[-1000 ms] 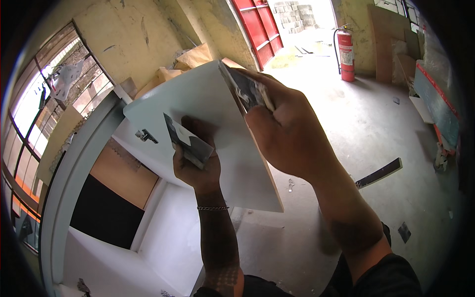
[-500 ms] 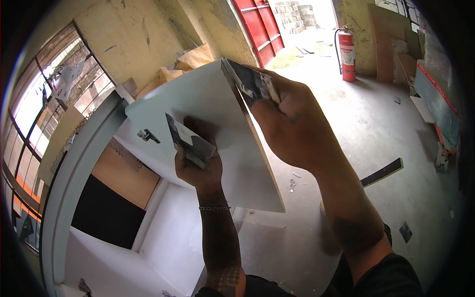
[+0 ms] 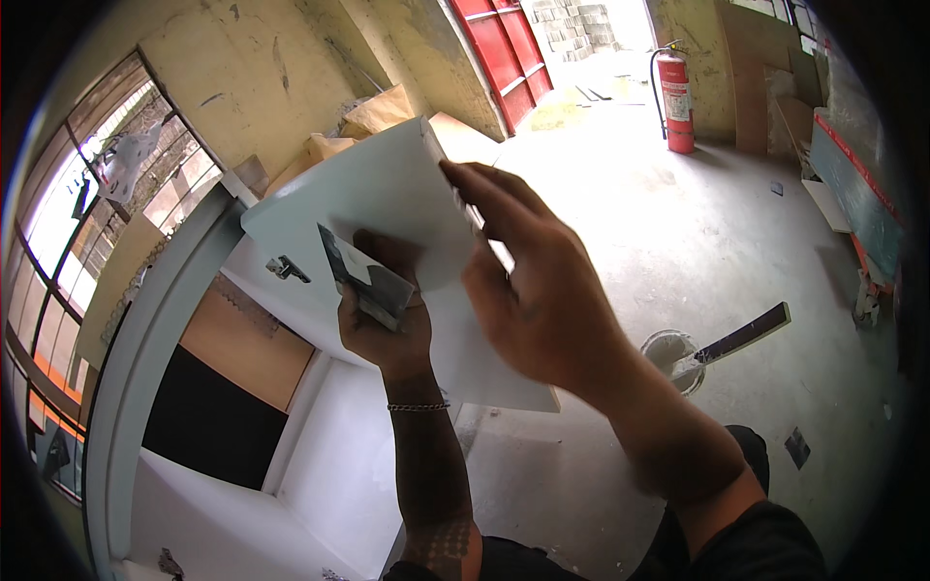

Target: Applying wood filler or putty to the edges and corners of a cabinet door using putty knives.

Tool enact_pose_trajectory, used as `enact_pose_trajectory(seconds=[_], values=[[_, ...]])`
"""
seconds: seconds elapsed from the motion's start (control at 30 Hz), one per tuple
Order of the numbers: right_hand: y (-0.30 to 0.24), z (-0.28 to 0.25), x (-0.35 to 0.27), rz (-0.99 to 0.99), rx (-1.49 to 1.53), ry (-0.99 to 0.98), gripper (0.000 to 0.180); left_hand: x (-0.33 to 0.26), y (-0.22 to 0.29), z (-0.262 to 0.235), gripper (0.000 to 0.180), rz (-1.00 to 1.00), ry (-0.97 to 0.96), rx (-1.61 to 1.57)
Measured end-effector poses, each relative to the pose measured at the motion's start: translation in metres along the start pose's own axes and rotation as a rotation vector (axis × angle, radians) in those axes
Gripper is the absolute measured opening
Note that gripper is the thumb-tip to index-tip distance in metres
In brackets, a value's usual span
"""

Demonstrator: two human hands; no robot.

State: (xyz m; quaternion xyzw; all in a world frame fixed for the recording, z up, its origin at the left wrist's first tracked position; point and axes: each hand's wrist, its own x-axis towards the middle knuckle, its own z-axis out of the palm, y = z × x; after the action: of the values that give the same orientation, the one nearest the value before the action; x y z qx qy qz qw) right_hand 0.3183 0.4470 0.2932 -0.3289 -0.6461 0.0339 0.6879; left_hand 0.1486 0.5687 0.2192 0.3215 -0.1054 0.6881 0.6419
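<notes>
A pale grey-white panel [image 3: 358, 184], with a metal hinge [image 3: 288, 269] on its face, stands tilted in front of me. Before that face, my left hand [image 3: 392, 334] is closed around a flat grey putty spreader [image 3: 368, 281] carrying a white smear of putty. My right hand [image 3: 542, 281] is at the panel's right edge, its thumb and fingers pinching the other putty spreader [image 3: 467, 208]. That spreader appears almost edge-on, mostly hidden by the fingers.
An open white cabinet [image 3: 320, 465] lies below and left. On the floor to the right stands a putty-smeared bucket [image 3: 668, 339] with a dark-ended stick [image 3: 741, 332] across it. Farther back are a red fire extinguisher [image 3: 676, 102], a red door [image 3: 504, 58] and leaning boards [image 3: 746, 87].
My right hand has moved down and slightly left along the panel edge, turning its spreader edge-on. The bucket has come into sight. My left hand has barely moved.
</notes>
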Motion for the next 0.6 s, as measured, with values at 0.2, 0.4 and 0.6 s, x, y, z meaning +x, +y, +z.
enact_pose_trajectory(seconds=[0.2, 0.4, 0.6], values=[[0.002, -0.018, -0.012, 0.286, 0.145, 0.019, 0.045, -0.001, 0.001, -0.002, 0.051, -0.025, -0.204, -0.121], [0.009, 0.004, 0.003, -0.005, -0.021, 0.147, 0.030, 0.000, -0.003, 0.001, 0.052, 0.000, -0.103, -0.054], [-0.011, -0.028, 0.002, 0.586, 0.233, -0.134, 0.034, 0.000, -0.002, 0.000, 0.051, 0.048, -0.135, -0.043]])
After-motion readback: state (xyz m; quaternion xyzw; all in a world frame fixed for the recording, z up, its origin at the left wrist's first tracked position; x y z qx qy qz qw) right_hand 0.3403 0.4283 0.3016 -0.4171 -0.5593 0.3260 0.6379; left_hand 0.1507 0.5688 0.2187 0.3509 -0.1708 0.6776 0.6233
